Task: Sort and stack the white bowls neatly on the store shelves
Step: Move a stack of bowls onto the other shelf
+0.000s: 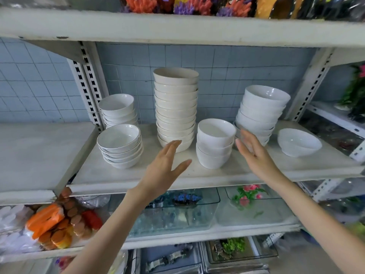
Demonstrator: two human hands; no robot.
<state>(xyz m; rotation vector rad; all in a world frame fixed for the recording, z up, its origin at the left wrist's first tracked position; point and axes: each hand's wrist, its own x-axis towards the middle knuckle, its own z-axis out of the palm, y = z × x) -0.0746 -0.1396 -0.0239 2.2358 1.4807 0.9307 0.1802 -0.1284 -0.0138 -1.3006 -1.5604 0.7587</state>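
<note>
A pale, scuffed shelf point(237, 171) carries all the white bowls, backed by a blue tiled wall point(227, 72) and slotted metal uprights point(89, 84). Both hands reach over its front edge and hold nothing.

The left hand point(166, 165) is flat, with its fingers straight and its thumb spread wide. Just beyond its fingertips stands the tall cream stack point(175, 107); whether they touch its base cannot be told. Between the two hands sits the short stack point(215, 143) of three bowls. The right hand point(254, 153) is spread too, and the rounded stack point(260, 113) rises just beyond it. Farther out past that hand, a single bowl point(299, 142) lies tilted. Out past the left hand stand the front low stack point(120, 145) and, behind it, the back low stack point(118, 108).

Above the hands, the upper shelf point(177, 30) holds coloured artificial flowers point(187, 4), cut off by the top edge. Below the wrists lie glass trays point(177, 214) and orange packets point(51, 224).

The right hand is blurred. Its fingers hide the foot of the rounded stack, so contact there cannot be told.
</note>
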